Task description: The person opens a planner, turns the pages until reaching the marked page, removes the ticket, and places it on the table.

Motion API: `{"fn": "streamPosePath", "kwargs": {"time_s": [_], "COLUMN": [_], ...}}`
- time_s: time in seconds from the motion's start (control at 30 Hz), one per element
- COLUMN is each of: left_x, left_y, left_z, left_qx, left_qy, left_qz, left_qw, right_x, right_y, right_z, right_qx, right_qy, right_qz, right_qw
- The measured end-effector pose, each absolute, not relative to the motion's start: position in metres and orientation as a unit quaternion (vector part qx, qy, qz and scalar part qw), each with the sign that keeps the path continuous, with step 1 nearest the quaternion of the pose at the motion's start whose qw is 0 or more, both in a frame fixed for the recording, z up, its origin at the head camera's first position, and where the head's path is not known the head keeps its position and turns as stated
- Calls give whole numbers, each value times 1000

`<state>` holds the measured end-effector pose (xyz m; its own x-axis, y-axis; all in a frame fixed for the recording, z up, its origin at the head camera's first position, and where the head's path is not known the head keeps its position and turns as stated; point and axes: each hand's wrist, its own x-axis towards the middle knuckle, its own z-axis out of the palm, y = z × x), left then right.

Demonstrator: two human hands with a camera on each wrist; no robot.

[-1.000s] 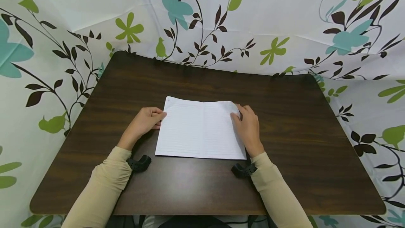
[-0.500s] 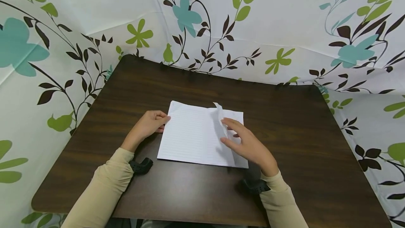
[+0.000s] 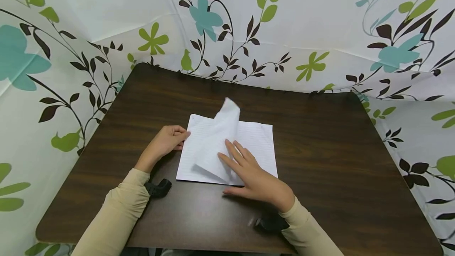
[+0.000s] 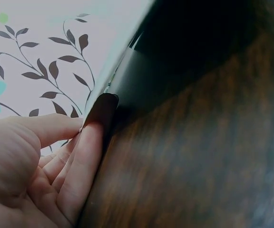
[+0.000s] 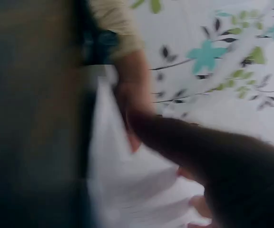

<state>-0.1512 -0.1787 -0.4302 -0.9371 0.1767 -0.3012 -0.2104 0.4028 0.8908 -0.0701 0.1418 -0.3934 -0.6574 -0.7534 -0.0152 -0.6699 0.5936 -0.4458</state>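
While my right hand (image 3: pixel 256 179) lies flat with fingers spread straight on a lifted, curling white lined page (image 3: pixel 220 137), my left hand (image 3: pixel 165 142) rests at the left edge of the open white lined notebook (image 3: pixel 261 143), fingers loosely curled against it. The notebook sits mid-frame on the dark brown wooden table (image 3: pixel 337 161), between both hands.

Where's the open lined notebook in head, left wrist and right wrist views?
Head: notebook at table centre, one page lifted mid-turn.
Left wrist: only its dark left edge shows, against the left hand's fingertips.
Right wrist: blurred white pages, lower centre.
Shared landmark: floral curtain.
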Motion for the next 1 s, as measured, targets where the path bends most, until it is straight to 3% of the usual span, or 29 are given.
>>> {"fn": "streamPosePath", "kwargs": {"time_s": [0.13,0.5,0.73,1.0], "left_x": [-152,-163,-158,-150], "left_y": [-179,-175,-176,-179], "left_z": [-430,-422,-426,-431], "left_qx": [-10,-1,11,1], "left_qy": [821,831,840,837], "left_qz": [544,529,513,518], "left_qw": [174,171,177,174], "right_x": [-72,-73,-78,-109], "right_y": [134,122,129,162], "right_z": [-405,-419,-424,-427], "right_qx": [-426,-407,-406,-259], "right_qy": [886,901,891,931], "right_qz": [-169,-127,-194,-258], "right_qw": [73,85,68,-3]}}
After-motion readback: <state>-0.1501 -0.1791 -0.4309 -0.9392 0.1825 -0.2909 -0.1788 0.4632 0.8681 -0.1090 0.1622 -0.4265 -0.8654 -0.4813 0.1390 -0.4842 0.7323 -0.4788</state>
